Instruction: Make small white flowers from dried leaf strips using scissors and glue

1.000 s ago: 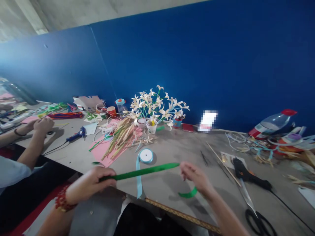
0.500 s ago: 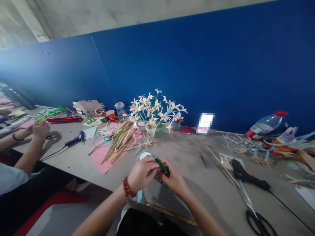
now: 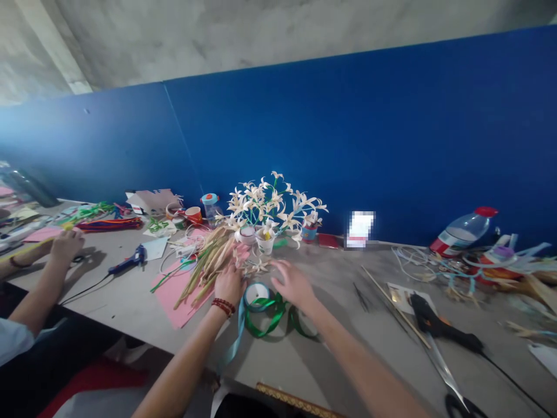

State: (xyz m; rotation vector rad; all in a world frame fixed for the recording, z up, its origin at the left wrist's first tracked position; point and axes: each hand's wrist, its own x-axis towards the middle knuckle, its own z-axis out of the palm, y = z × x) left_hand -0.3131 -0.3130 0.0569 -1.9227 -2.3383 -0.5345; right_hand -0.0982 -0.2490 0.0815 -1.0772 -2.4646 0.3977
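Note:
A green ribbon (image 3: 270,316) lies in loose loops on the grey table (image 3: 331,342), beside a roll of light blue ribbon (image 3: 256,294). My left hand (image 3: 228,283) reaches over a bundle of dried straw strips (image 3: 208,261) on a pink paper sheet (image 3: 172,293); its fingers are curled, and I cannot tell whether they hold anything. My right hand (image 3: 292,283) hovers just past the green ribbon with fingers spread and nothing in it. A bunch of cream paper flowers (image 3: 270,206) stands in small cups behind both hands.
A black glue gun (image 3: 437,322) and scissors (image 3: 456,395) lie at the right, with a thin stick (image 3: 391,305). A plastic bottle (image 3: 463,229) rests at the far right. Another person's hand (image 3: 65,244) works at the left, near a blue glue gun (image 3: 128,261).
Both hands let go of the green ribbon, which now lies in loops on the table. They have moved forward toward the straw bundle and flowers.

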